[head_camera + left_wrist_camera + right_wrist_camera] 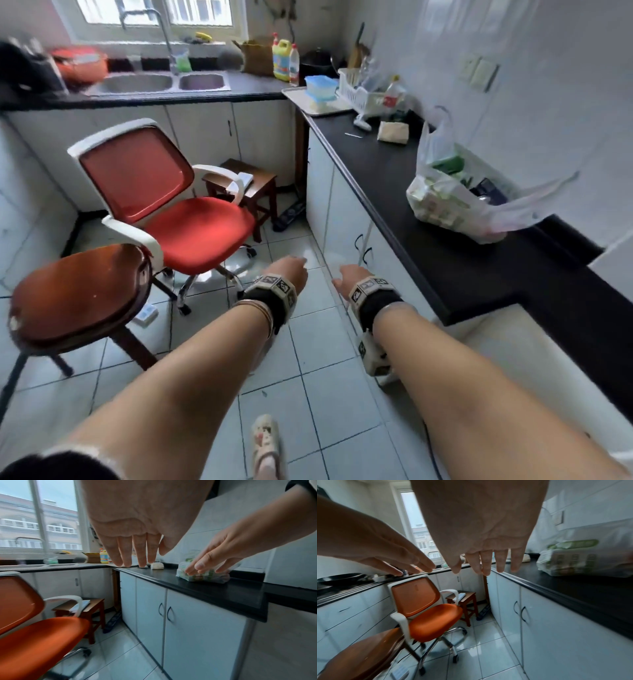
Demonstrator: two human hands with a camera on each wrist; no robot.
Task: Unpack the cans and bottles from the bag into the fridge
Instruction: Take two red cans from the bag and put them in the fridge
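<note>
1. Far left, a round brown wooden stool [77, 294] stands on the tiled floor, just beside an orange-red office chair [164, 205] with white arms.
2. Behind the chair, a small dark wooden side table [255, 185] sits in the corner, and a steel double sink [164, 82] is set in the counter under the window.
3. The person's left hand [289, 270] is held out over the floor tiles, palm down; its fingers [135, 551] are straight, close together and hold nothing.
4. Just beside it, the right hand [351, 275] is stretched forward the same way near the white cabinet doors; its fingers [485, 562] are extended, slightly spread, and empty.
5. Both wrists wear black bands with marker-printed blocks.
6. To the right runs a black countertop [445, 260] over the white cabinets.
7. On that countertop, well apart from both hands, lies the thin translucent plastic bag [459, 202], its mouth open and one handle standing up. Green-and-white packaged goods show through it, with something dark at the opening; I cannot tell cans from bottles inside.
8. Farther back along the same counter sit a white dish rack [359, 90] and a blue-lidded container [320, 85] on a tray.
</note>
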